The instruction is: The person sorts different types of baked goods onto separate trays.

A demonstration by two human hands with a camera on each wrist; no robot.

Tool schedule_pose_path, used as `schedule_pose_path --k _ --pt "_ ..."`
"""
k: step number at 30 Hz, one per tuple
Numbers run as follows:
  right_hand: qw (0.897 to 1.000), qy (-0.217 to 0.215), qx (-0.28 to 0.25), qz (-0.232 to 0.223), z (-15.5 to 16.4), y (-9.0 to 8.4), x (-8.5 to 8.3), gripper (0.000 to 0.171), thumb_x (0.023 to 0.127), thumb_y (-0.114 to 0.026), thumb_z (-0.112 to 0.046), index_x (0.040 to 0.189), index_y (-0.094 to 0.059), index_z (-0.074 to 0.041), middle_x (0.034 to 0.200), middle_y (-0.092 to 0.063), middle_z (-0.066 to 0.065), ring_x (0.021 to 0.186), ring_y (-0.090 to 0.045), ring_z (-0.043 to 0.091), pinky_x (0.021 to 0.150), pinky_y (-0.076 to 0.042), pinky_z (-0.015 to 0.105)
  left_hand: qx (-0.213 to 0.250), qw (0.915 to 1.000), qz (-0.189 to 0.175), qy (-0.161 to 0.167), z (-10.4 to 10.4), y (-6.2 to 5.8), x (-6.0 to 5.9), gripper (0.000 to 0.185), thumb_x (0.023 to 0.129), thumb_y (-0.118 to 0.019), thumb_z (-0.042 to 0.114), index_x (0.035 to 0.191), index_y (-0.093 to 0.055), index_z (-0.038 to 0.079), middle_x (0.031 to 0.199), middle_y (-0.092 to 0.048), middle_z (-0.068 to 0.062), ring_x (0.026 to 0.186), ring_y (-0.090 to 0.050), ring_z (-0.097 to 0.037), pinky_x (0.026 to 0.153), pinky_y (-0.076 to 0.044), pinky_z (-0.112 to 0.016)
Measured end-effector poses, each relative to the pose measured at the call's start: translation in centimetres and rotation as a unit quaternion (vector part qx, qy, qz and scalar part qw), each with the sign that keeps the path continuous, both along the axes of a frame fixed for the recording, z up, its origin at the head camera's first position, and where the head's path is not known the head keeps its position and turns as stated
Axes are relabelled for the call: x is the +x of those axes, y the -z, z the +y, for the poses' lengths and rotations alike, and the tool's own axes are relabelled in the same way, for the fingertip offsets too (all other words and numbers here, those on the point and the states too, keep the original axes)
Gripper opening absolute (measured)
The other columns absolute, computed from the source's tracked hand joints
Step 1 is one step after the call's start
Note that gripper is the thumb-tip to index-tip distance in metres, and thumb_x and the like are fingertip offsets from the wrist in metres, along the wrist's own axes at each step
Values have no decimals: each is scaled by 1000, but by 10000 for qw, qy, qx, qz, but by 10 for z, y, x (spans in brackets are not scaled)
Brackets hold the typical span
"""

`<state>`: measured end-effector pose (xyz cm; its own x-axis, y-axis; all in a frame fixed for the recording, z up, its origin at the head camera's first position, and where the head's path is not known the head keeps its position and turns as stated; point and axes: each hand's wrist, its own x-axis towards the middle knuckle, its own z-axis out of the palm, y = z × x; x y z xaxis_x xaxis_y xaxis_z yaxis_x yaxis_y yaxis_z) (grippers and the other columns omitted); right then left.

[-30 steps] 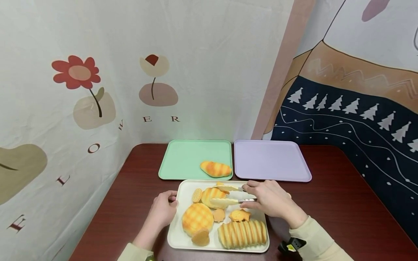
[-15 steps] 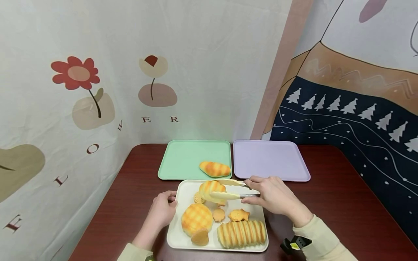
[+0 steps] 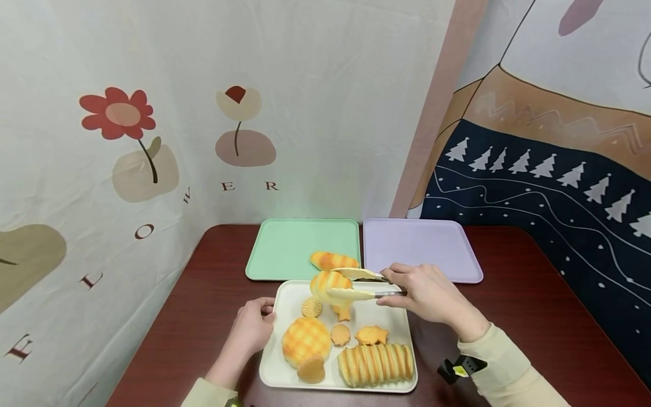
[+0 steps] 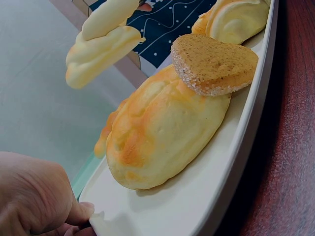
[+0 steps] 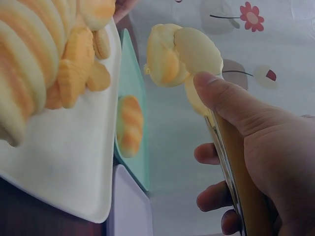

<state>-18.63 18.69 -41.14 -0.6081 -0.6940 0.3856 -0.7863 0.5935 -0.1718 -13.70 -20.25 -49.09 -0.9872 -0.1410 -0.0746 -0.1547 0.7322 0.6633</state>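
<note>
My right hand (image 3: pixel 432 297) holds a pair of tongs (image 3: pixel 348 294) with pale yellow tips. Between those tips is a small striped bread roll (image 3: pixel 321 285), raised above the far edge of the white tray (image 3: pixel 378 315); the right wrist view also shows this roll (image 5: pixel 161 56) up in the air. My left hand (image 3: pixel 254 325) pinches the white tray's left rim, thumb on top. On that tray lie a round crosshatched bun (image 3: pixel 306 338), a heart-shaped cookie (image 3: pixel 311 370) leaning on it, a ridged loaf (image 3: pixel 376 364), a fish-shaped cookie (image 3: pixel 372 334) and several small cookies (image 3: pixel 341 334).
Behind the white tray are a green tray (image 3: pixel 287 246) on the left and a purple tray (image 3: pixel 422 246) on the right. A croissant-like bread (image 3: pixel 333 260) lies near the green tray's front right corner. A printed cloth (image 3: pixel 325 113) hangs behind the dark red table (image 3: pixel 203 294).
Held in the tongs, the striped roll has risen off the white tray and moved toward the green tray, uncovering a small cookie beneath. My left hand has stayed at the tray's rim.
</note>
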Motion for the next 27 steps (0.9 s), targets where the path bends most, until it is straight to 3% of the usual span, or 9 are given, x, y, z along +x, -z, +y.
schedule_pose_path --k 18,27 --pt "9991 394 76 -144 6 -4 -31 43 91 -82 -49 118 -77 -16 95 -64 -13 56 -45 1 52 -43 24 -1 10000 30 12 -1 0 1 31 99 -66 4 128 -73 2 102 -70 -1 96 -66 -26 84 -54 -49" --pt "9986 504 82 -134 6 -6 -38 43 92 -81 -50 119 -77 -17 95 -64 -13 57 -46 2 51 -42 24 8 10000 44 5 0 -1 1 30 98 -66 3 128 -73 2 101 -70 -2 95 -66 -25 83 -54 -48"
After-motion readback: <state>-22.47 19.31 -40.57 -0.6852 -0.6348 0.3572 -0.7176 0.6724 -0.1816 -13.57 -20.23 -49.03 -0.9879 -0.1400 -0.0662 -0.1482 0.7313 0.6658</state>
